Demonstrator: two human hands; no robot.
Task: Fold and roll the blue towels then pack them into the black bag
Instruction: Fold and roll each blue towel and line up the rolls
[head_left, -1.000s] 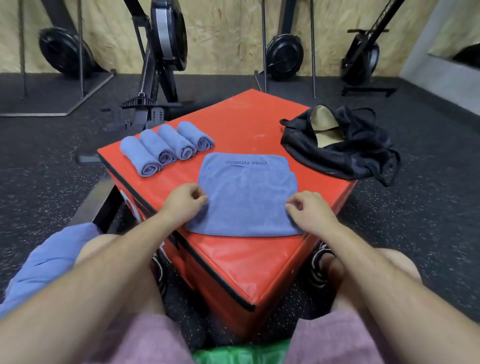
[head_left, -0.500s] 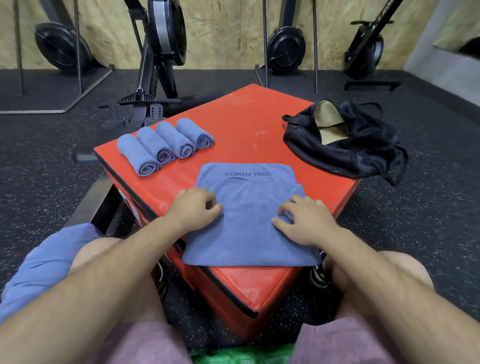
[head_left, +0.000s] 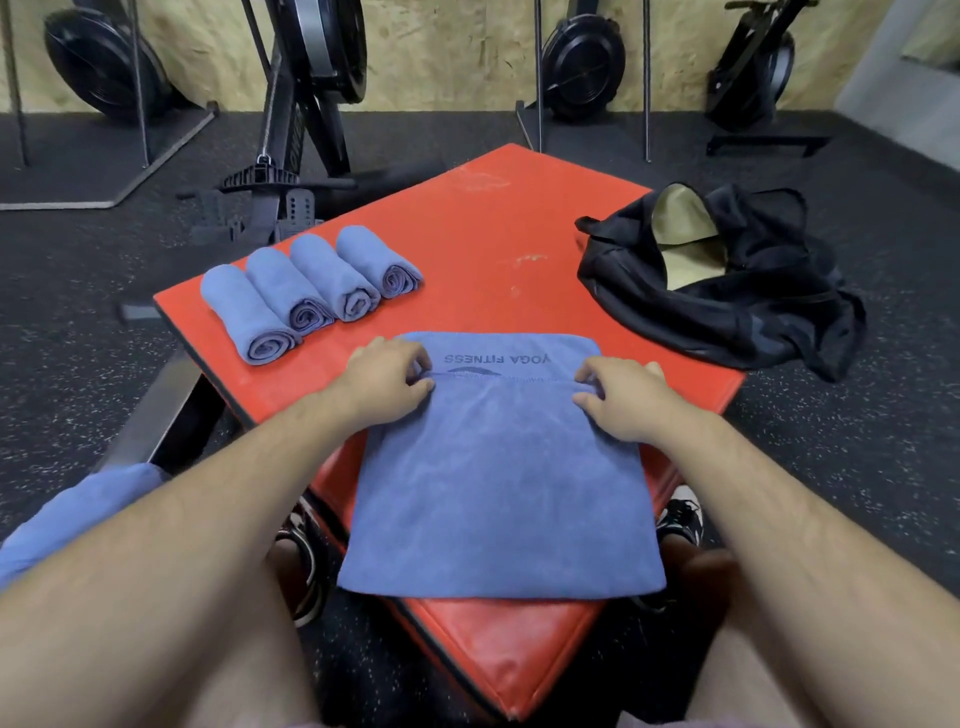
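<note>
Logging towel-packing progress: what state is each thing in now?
Flat blue towel: folded, unrolled, near corners overhanging the red box.
Four rolled towels: side by side on the box.
Black bag: open, tan lining showing.
Left hand: pinching the flat towel's folded edge.
Right hand: pinching the same edge.

I see the left hand (head_left: 387, 382) and the right hand (head_left: 623, 397) pinch one edge of the blue towel (head_left: 498, 483) on the red box (head_left: 483, 234), four rolled towels (head_left: 311, 283) at ten o'clock, the black bag (head_left: 727, 322) at two o'clock.
</note>
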